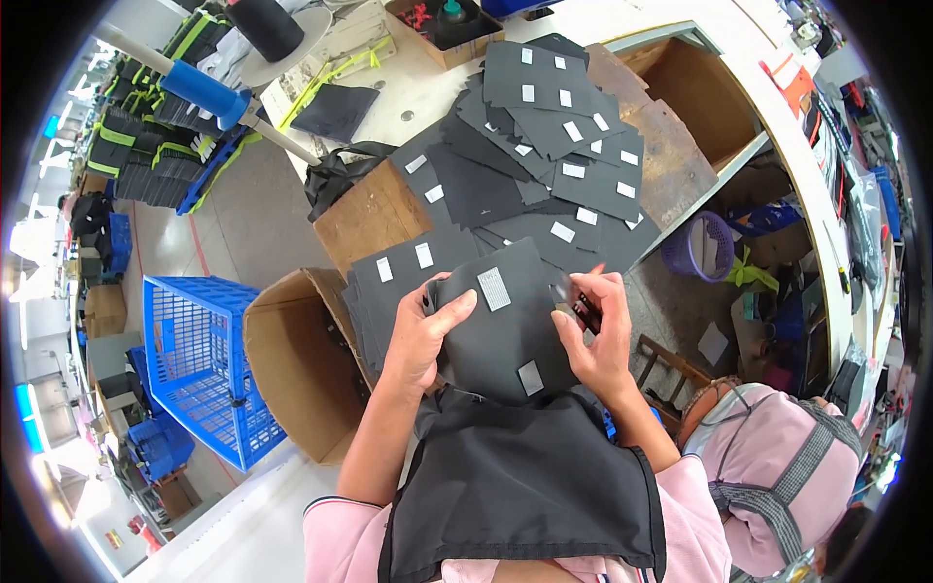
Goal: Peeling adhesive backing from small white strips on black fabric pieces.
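My left hand (425, 333) is closed on the left edge of a black fabric panel (486, 345), its thumb lying on top. The panel is bent and held over my lap, with one white patch near its top and another near its lower edge. At the panel's right side my right hand (600, 330) is closed around a small dark tool (585, 309) that looks like thread snips, mostly hidden by the fingers. Just beyond my hands lies a spread pile of similar black panels (544, 146), many with two white patches. More panels (398, 257) are stacked beside my left hand.
A cardboard box (301, 374) and a blue plastic crate (199, 364) stand at the left. Black thread cones and a parts box (442, 34) sit on the far white table. At right are a purple basket (702, 243), an open carton (695, 87) and a person in a pink cap (777, 457).
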### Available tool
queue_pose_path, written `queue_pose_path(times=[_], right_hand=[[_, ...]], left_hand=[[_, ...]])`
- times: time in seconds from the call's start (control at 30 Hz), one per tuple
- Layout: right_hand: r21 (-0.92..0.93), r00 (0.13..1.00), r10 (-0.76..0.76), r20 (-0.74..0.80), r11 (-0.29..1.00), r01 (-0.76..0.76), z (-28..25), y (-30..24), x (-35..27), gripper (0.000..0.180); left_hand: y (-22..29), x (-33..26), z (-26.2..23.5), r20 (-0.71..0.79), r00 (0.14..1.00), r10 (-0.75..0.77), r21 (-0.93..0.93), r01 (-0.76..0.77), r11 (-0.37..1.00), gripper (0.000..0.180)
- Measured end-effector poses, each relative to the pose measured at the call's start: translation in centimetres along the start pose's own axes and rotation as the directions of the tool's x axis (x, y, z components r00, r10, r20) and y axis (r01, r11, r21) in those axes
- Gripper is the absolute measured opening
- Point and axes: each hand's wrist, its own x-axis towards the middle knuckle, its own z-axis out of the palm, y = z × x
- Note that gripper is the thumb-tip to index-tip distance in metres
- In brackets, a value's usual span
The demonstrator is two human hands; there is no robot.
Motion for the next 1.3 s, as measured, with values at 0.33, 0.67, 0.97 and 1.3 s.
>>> queue_pose_path(times=[0.33, 0.67, 0.97, 1.3], right_hand=[[-0.189, 0.941, -0.32, 0.112, 0.922, 0.337, 1.0, -0.4, 2.2, 0.023], [0.416, 0.771, 0.471, 0.427, 0.655, -0.631, -1.2, 3.6, -2.1, 0.027], [0.653, 0.686, 0.501, 0.528, 0.276, -0.705, 0.7, 3.3, -2.1, 0.028], [0.539, 0.625, 0.528, 0.575, 0.331, -0.775, 3.3, 3.0, -1.1, 0.023]], left_hand=[[0.5, -0.1, -0.1, 0.096, 0.992, -0.084, -0.006, 0.085, 0.996, 0.034], [0.7, 2.3, -2.7, -0.167, 0.986, -0.023, -0.168, -0.006, 0.986, 0.034], [-0.4, 3.9, -4.6, -0.247, 0.968, -0.035, -0.156, -0.004, 0.988, 0.046], [-0.1, 3.2, -5.9, -0.072, 0.997, -0.026, -0.286, 0.005, 0.958, 0.048]])
